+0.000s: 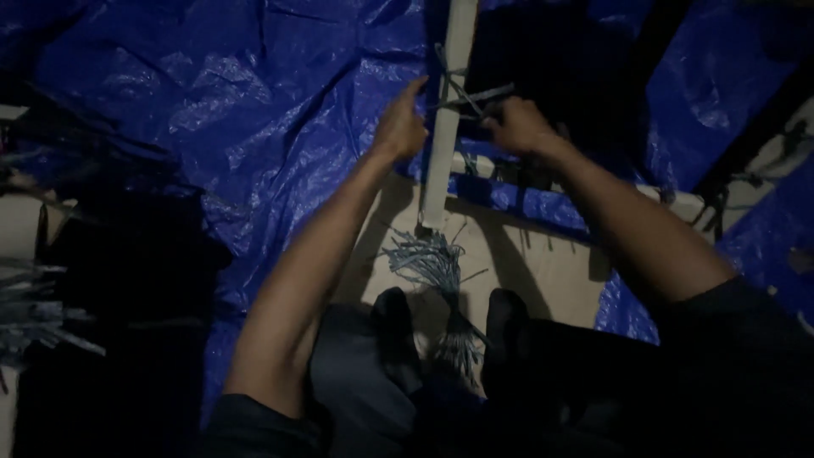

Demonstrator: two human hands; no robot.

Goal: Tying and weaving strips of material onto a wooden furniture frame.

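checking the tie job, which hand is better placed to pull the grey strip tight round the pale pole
Likely the right hand: it seems to grip the loose ends of the thin grey strip beside the pale upright pole. The left hand only rests against the pole.

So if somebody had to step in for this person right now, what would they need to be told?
Left hand: fingers open, resting against the pale pole and the blue tarp.
Right hand: closed on the grey strap ends at the knot.
Done: a strap already goes around the pole, crossed over it.
Left: the ends still stick out loose, so the tie looks unfinished.
Spare grey straps lie in a bundle below the pole, between the feet.
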